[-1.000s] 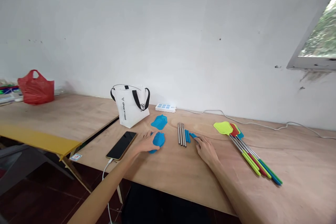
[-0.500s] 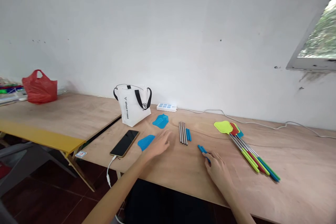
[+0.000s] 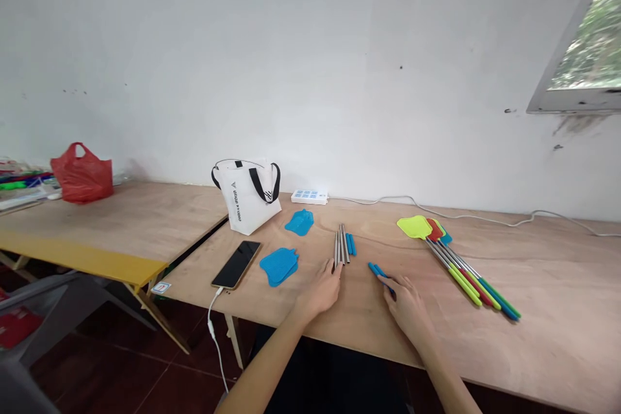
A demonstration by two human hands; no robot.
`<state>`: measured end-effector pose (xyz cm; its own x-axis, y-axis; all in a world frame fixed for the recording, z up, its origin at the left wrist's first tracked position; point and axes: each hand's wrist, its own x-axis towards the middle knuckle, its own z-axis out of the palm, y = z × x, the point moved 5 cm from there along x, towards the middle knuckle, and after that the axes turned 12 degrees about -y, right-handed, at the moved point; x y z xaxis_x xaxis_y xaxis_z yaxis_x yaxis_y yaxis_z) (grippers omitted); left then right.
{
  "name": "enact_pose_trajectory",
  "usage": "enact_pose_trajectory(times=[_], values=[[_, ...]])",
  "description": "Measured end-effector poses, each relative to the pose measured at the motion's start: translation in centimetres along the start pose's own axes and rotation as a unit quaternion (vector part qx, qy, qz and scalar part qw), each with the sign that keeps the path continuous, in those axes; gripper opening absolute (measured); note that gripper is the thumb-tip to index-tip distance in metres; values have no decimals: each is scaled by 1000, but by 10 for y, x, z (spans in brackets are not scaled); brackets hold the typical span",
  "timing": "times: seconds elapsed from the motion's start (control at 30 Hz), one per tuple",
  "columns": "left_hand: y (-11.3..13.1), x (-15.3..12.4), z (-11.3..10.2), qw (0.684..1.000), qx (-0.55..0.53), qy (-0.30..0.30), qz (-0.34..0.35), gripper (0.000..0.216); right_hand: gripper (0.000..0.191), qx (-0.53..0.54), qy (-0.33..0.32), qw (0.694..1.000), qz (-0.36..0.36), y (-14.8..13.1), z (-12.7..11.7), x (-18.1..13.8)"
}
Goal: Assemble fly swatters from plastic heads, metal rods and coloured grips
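My left hand point(image 3: 321, 288) reaches to the near ends of several thin metal rods point(image 3: 342, 247), its fingers apart and the fingertips touching them. Beside the rods lie two blue handle sleeves point(image 3: 350, 244). My right hand point(image 3: 406, 303) rests on the table with thumb and fingers closed on another pair of blue handle sleeves point(image 3: 381, 274), whose near ends are partly hidden. Left of my left hand, blue fly-swatter heads point(image 3: 279, 266) overlap in a small pile, and more blue swatter heads point(image 3: 299, 222) lie farther back.
Assembled fly swatters point(image 3: 453, 261) lie at the right. A phone point(image 3: 237, 264) with a white cable, a white bag point(image 3: 248, 200) and a power strip point(image 3: 309, 196) stand or lie at the left and back. On the adjoining table is a red plastic bag point(image 3: 83, 174).
My left hand has moved right, from the near blue swatter heads to the metal rods. The rods now lie slightly shifted. My right hand stays on the blue sleeves; the view has shifted a little.
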<state>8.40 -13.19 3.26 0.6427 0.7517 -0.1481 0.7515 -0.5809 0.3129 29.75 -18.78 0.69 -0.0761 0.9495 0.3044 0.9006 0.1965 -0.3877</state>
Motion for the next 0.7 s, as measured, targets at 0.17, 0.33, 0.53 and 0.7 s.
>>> enact_pose_trajectory(times=[0.17, 0.33, 0.53, 0.7], values=[[36, -40, 4, 999, 13, 35, -18, 46, 43, -3, 2, 1000, -7, -2, -2, -1], [32, -42, -6, 992, 15, 57, 115, 52, 40, 10, 9, 1000, -10, -1, -4, -1], [20, -35, -3, 982, 4, 72, 177, 22, 37, 31, 27, 999, -21, 1, -3, -2], [15, -45, -1, 986, 0, 91, 141, 24, 37, 28, 28, 999, -23, 4, -2, -3]])
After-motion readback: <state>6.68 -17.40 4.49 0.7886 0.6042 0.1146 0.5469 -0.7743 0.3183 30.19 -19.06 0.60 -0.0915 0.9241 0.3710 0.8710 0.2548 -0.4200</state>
